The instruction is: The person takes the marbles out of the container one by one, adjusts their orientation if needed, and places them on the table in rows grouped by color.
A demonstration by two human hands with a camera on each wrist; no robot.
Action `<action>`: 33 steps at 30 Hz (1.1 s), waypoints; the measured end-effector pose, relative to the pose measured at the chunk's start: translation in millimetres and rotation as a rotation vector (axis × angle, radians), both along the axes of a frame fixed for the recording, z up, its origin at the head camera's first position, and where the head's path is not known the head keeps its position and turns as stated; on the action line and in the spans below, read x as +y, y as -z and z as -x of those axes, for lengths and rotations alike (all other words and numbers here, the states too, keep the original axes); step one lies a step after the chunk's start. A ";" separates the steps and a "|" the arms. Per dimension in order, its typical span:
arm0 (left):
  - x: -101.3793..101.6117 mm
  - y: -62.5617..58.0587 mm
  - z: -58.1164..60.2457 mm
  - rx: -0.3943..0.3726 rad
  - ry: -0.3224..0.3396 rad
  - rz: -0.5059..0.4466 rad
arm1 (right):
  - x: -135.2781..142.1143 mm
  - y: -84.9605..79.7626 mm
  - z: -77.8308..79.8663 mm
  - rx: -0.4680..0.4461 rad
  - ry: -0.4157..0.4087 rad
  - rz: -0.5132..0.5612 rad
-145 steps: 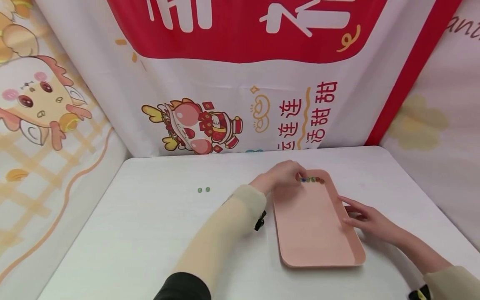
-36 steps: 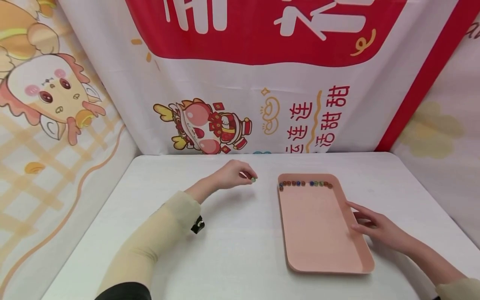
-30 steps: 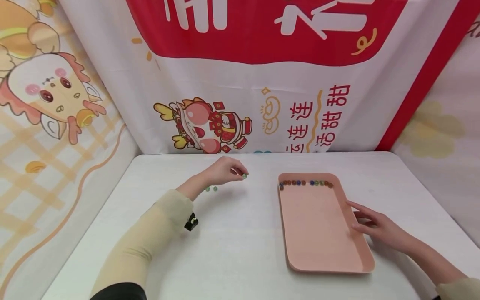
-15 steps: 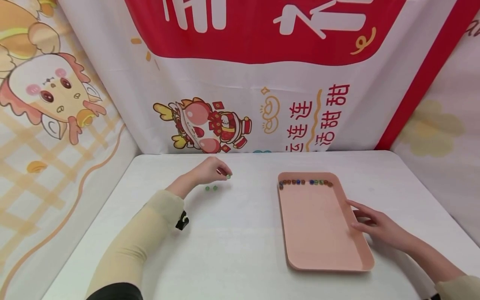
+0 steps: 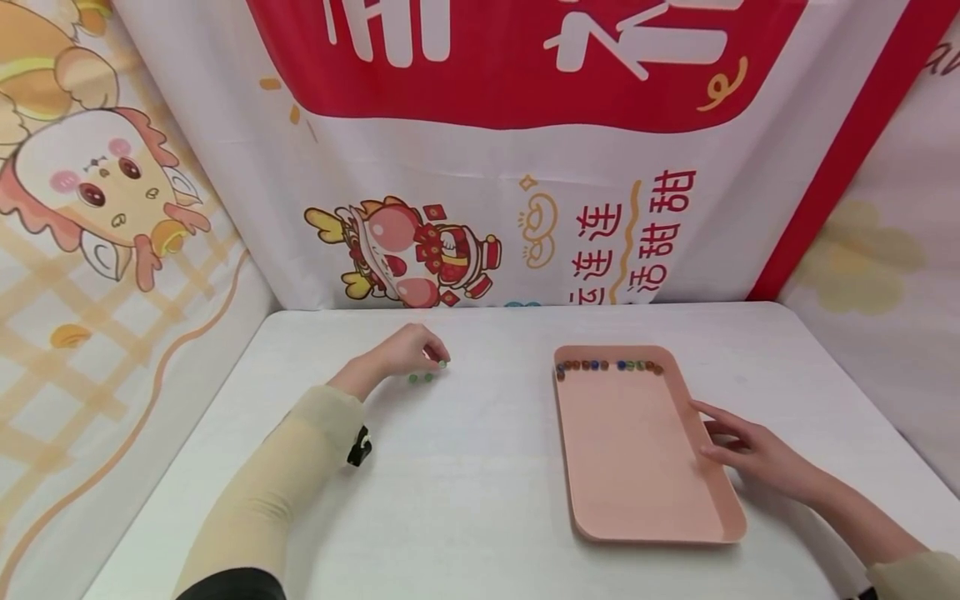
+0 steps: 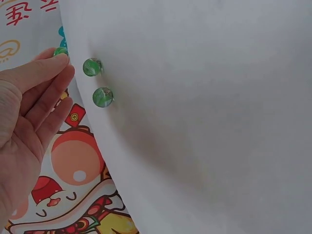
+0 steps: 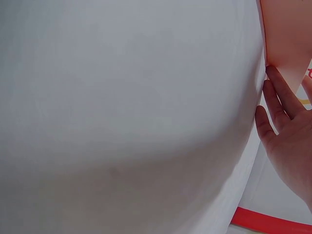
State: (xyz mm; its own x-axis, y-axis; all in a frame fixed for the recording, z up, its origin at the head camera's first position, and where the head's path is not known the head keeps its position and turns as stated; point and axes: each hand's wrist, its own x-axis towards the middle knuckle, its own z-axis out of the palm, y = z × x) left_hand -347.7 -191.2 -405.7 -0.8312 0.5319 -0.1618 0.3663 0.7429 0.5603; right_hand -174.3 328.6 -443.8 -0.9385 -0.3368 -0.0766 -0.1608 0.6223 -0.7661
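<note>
My left hand [image 5: 405, 350] pinches a green marble [image 5: 442, 364] between thumb and fingertip, just above the white table. Close by, two more green marbles [image 6: 92, 67] lie side by side on the tabletop, apart from the fingers. Over on the right, a pink tray [image 5: 645, 467] carries a row of brown, blue and green marbles [image 5: 587, 365] along its far edge, with a gap in the row. My right hand [image 5: 757, 454] touches the tray's right rim with relaxed fingers, the thumb set apart from them. Its fingertips meet the outer edge in the right wrist view.
The white table [image 5: 450, 492] ends at a hanging cloth [image 5: 420, 158] printed with red shapes and a cartoon figure. Patterned cloths also stand at the left [image 5: 90, 333] and right [image 5: 885, 333] sides.
My left hand has left the tray's far end and moved left, a green marble in its pinch, then lowered beside the two loose marbles. The right hand stays at the rim.
</note>
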 end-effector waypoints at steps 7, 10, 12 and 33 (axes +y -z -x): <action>2.5 6.9 -2.9 -0.021 -0.002 0.001 | 0.4 1.4 -0.7 0.008 0.004 0.003; 2.8 10.0 -5.2 -0.028 -0.004 0.015 | 0.1 1.7 -1.4 0.013 0.003 0.002; 2.8 12.0 -6.5 -0.028 -0.008 0.023 | -0.3 2.2 -1.8 0.018 0.002 -0.001; 5.3 14.1 -11.7 -0.018 -0.020 0.060 | -0.6 4.5 -4.5 0.039 -0.003 0.002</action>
